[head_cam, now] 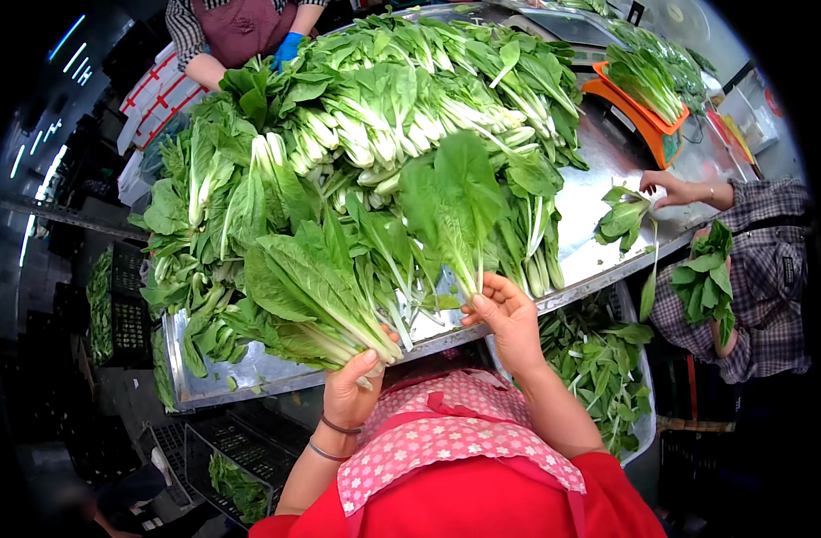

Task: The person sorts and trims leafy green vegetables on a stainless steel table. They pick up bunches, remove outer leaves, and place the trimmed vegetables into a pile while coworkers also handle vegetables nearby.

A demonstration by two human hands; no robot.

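My left hand [354, 387] grips a bunch of leafy greens [309, 296] by the pale stem ends, leaves pointing up and left. Between the thumb and fingers of my right hand [508, 319] is a small plant of leafy greens [457, 208], held at its base with its broad leaves away from me. Both hands are at the near edge of a metal table [585, 228]. Beyond them a large heap of leafy greens [397, 101] covers much of the table, many with white stems turned towards me. Loose leaves and stems lie just past my hands.
An orange scale [635, 114] bearing greens stands at the far right. A white tub [646, 403] of leaves sits below the table edge. One co-worker [245, 33] stands across the table; another [760, 282] handles greens at right. Black crates [229, 457] are at lower left.
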